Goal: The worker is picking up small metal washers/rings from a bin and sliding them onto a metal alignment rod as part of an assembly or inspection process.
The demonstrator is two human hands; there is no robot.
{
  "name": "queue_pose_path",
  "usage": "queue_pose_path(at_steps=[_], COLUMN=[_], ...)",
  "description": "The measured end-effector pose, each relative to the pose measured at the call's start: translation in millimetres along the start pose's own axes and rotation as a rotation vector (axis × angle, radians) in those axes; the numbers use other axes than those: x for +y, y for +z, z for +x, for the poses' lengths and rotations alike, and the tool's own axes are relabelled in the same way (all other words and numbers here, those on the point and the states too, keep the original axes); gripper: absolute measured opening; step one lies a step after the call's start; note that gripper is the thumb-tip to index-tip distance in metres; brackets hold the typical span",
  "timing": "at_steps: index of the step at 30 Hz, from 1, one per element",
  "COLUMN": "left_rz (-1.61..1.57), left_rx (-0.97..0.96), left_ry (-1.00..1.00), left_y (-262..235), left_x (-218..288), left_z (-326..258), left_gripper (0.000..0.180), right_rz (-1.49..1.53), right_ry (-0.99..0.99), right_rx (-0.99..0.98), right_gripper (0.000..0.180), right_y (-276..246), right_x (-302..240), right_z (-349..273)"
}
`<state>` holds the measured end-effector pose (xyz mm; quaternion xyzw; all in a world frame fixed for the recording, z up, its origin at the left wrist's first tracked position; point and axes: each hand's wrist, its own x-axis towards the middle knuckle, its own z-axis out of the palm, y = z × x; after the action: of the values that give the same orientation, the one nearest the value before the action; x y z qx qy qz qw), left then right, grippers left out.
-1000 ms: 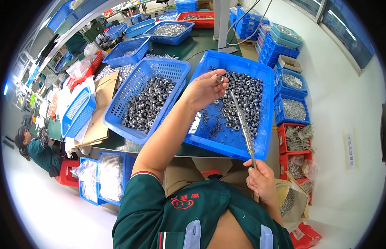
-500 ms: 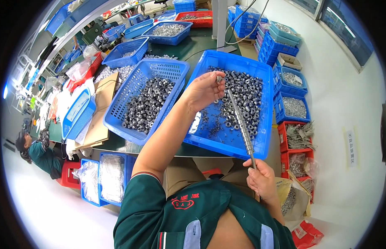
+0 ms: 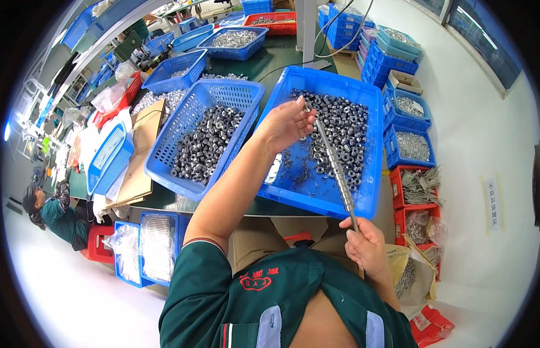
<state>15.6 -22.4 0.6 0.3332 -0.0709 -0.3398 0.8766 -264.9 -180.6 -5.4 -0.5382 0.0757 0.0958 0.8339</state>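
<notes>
My right hand (image 3: 367,246) is closed round the lower end of a long thin metal rod (image 3: 335,165). Several small metal rings are threaded along its lower part, and the rod slants up and left over a blue tray (image 3: 371,174). My left hand (image 3: 284,124) pinches one small metal ring (image 3: 307,108) between thumb and fingers, just beyond the rod's upper end. Below both, many dark and shiny metal rings (image 3: 345,119) lie loose in the tray, with small dark bits (image 3: 299,174) at its near left. Whether the pinched ring touches the rod tip I cannot tell.
Left of the tray stands a blue perforated basket (image 3: 165,153) of similar rings. Beyond are cardboard (image 3: 143,145), more parts baskets (image 3: 238,52) and a white post (image 3: 306,35). Stacked blue bins (image 3: 392,139) and red bins (image 3: 399,191) line the right. A person (image 3: 58,214) sits far left.
My left hand has shifted very slightly, and the pinched ring sits a little closer to the rod's tip. The right hand and rod have risen slightly.
</notes>
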Motion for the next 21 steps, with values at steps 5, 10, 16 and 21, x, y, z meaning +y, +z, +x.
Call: queue_pose_path(at_steps=[5,10,16,21], left_rz=[0.069,0.112,0.156,0.187], left_rx=[-0.021,-0.144,-0.231,-0.311], left_ry=[0.041,-0.028,-0.093,-0.198], left_y=[2,3,1,9], left_x=[-3,-3,-7,-14], left_z=[-2,-4,-4,-6], left_gripper=[0.022,0.020,0.020,0.020], right_rz=[-0.013,-0.011,-0.031,-0.002], right_ry=[0.015,0.000,0.021,-0.004], right_rx=[0.002,0.005,0.035,0.041], right_gripper=[0.021,0.021,0.021,0.021], right_y=[5,6,10,10], right_x=[-4,-5,-5,-7], right_z=[5,10,11,16])
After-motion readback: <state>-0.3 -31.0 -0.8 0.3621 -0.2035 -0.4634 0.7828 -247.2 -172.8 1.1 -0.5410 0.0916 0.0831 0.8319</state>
